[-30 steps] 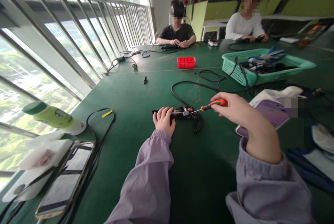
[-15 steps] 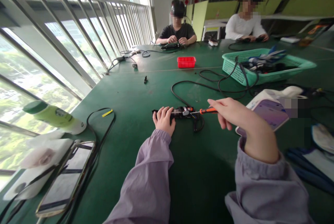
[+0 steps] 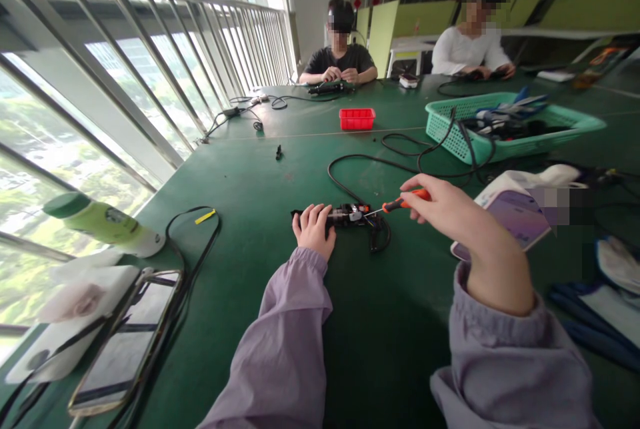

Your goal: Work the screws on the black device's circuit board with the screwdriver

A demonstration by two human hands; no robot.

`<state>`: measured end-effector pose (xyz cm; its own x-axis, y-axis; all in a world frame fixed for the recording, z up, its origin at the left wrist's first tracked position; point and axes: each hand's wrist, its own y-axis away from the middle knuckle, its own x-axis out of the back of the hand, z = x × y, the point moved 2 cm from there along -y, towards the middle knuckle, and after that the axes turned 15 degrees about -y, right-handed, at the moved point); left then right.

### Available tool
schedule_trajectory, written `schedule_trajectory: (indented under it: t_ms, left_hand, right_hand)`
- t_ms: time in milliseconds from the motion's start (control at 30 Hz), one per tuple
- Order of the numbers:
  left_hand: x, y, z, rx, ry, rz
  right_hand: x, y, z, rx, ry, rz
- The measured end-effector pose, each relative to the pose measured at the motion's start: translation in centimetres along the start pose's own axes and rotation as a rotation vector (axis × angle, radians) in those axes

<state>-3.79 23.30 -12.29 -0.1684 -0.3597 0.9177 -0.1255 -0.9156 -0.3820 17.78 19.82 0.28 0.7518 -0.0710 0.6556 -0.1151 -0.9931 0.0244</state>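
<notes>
1. Head view, the work. A black handheld tool (image 3: pixel 345 216) lies lengthwise on the green desk (image 3: pixel 250 322), centrally before the person; its right end shows exposed inner parts and a short loop of dark lead.
2. Head view, left hand (image 3: pixel 314 230). The grip is closed over the tool's left end, fingers across the top, thumb on the near side.
3. Head view, right hand (image 3: pixel 440 206). The grip is closed on the orange-and-black handle of a screwdriver (image 3: pixel 395 205). The shaft slants down leftward, its tip at the exposed parts; whether it seats in a screw is too small to tell.
4. Head view, surroundings. A black cable (image 3: pixel 370 156) curves from the tool toward a turquoise basket (image 3: pixel 450 142). A red box (image 3: pixel 357 124) and a small black piece (image 3: pixel 279 152) lie beyond the tool. A phone (image 3: pixel 120 349) and a green-capped bottle (image 3: pixel 95 219) occupy the left side. Two co-workers sit at the far edge.
</notes>
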Motion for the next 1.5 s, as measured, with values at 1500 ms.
schedule_trajectory:
  t_ms: [1500]
  left_hand:
    - [0.6, 0.2, 1.1, -0.174, -0.111, 0.019]
  right_hand:
    - [-6.3, 5.8, 8.6, 0.217, -0.604, 0.262]
